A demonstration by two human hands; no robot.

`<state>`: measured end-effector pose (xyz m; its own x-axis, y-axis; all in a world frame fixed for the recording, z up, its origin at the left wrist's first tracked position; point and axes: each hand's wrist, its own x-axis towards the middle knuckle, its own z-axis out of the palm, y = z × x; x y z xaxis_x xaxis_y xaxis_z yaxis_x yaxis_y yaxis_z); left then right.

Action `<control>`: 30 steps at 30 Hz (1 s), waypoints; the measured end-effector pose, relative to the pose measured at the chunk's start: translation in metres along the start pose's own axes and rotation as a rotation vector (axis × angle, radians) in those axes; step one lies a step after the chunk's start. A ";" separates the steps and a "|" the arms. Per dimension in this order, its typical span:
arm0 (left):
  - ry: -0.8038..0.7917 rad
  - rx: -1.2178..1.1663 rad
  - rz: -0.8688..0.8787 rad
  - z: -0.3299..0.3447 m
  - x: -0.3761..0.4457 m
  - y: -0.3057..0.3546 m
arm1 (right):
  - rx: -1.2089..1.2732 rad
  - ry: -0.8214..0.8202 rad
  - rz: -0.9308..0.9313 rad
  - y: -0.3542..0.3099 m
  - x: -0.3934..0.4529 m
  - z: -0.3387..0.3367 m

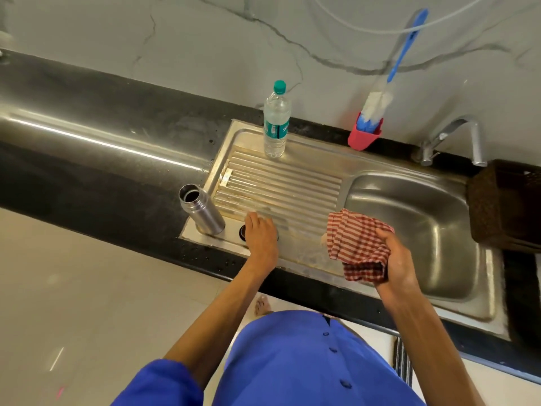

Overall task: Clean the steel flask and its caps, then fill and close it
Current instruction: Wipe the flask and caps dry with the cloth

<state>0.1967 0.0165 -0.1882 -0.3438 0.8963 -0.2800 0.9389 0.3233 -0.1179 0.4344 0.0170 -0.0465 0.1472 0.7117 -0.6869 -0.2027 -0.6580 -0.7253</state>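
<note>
The steel flask (200, 211) stands upright and uncapped at the front left corner of the drainboard (281, 186). Just right of it, my left hand (261, 235) reaches down over a dark round cap (242, 231), which is mostly hidden under my fingers; whether they grip it I cannot tell. My right hand (396, 260) holds a bunched red-and-white striped cloth (357, 247) above the drainboard's right end, near the basin. A clear plastic water bottle (275, 121) with a green cap stands at the back of the drainboard.
The sink basin (415, 227) lies to the right, with the tap (456, 139) behind it. A blue-handled bottle brush (383, 95) leans in a red holder (364, 137) against the wall. A dark basket (506, 206) sits at the far right. Black countertop (87, 136) stretches left.
</note>
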 end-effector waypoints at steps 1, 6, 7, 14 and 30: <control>-0.003 0.030 0.016 0.000 0.003 0.003 | -0.019 -0.001 -0.003 -0.003 0.002 -0.005; -0.016 -0.430 0.018 -0.038 -0.012 0.035 | -0.042 -0.030 -0.071 -0.025 0.013 -0.048; -0.065 -0.680 0.013 -0.054 -0.021 0.048 | -0.035 -0.034 -0.090 -0.031 0.013 -0.057; -0.117 -1.298 0.198 -0.143 -0.091 0.150 | -0.235 -0.163 -0.323 -0.050 -0.001 -0.107; -0.048 -1.339 0.207 -0.183 -0.109 0.265 | -0.009 -0.398 -0.167 -0.106 0.010 -0.202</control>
<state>0.4860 0.0604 -0.0147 -0.1698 0.9616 -0.2156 0.2573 0.2544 0.9322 0.6527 0.0443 0.0139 -0.2076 0.8470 -0.4893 -0.1992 -0.5264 -0.8266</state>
